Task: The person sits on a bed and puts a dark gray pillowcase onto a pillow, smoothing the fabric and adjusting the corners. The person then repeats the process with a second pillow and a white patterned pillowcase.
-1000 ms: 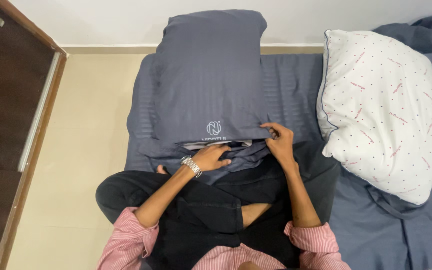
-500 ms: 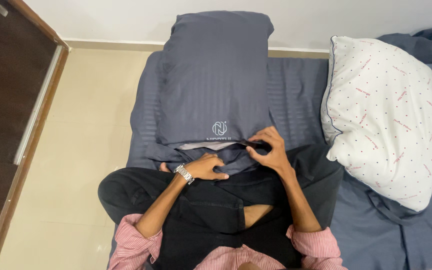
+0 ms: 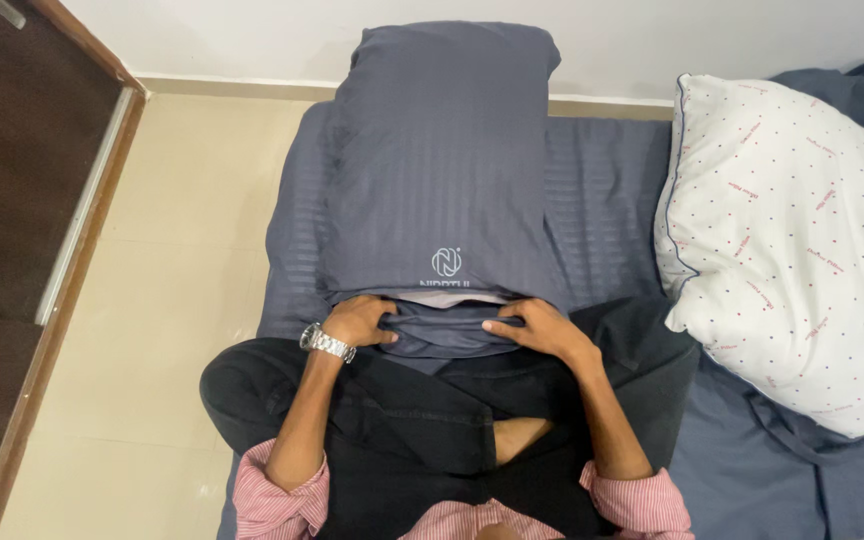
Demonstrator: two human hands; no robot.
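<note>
Bedroom in a home, low mattress under a grey striped sheet point(image 3: 602, 200), grey-cased pillow point(image 3: 442, 150), white dotted pillow point(image 3: 792, 240), rumpled grey bedding point(image 3: 852, 90), beige tiled floor point(image 3: 182, 230), dark wooden door point(image 3: 12, 170), plain white wall point(image 3: 252, 40)

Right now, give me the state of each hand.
Left hand: closed, gripping the pillowcase flap.
Right hand: fingers curled, pinching the same flap at the pillow opening.
</note>
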